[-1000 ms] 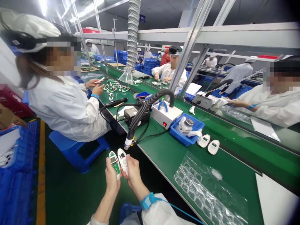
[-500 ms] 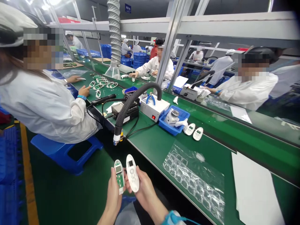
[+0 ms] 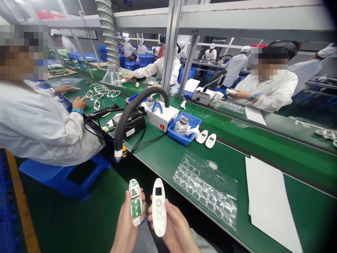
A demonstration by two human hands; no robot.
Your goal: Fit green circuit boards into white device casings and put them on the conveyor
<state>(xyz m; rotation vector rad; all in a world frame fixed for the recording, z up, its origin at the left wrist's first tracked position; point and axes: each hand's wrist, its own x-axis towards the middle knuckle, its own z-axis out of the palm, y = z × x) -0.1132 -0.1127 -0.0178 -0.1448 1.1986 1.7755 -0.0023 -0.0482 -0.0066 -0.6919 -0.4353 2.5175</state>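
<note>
In the head view, my left hand (image 3: 125, 214) is closed around a white remote control half with a green circuit board (image 3: 136, 207) and a small screen facing up. Beside it, my right hand (image 3: 175, 221) grips a white oval remote control cover (image 3: 159, 219) with a dark window and round buttons. The two pieces are upright and apart, held over my lap in front of the bench edge. Some fingers of both hands are hidden behind the pieces.
On the green bench (image 3: 158, 154) lie a clear plastic bag of square pieces (image 3: 202, 189), white sheets (image 3: 268, 207), a blue tray (image 3: 184, 140) and two white remote housings (image 3: 206, 138). A black flexible hose (image 3: 121, 123) overhangs the edge. A co-worker (image 3: 44, 119) sits at left.
The cover in my right hand has moved right and away from the board half, widening the gap. It now stands more upright. The whole view has shifted slightly.
</note>
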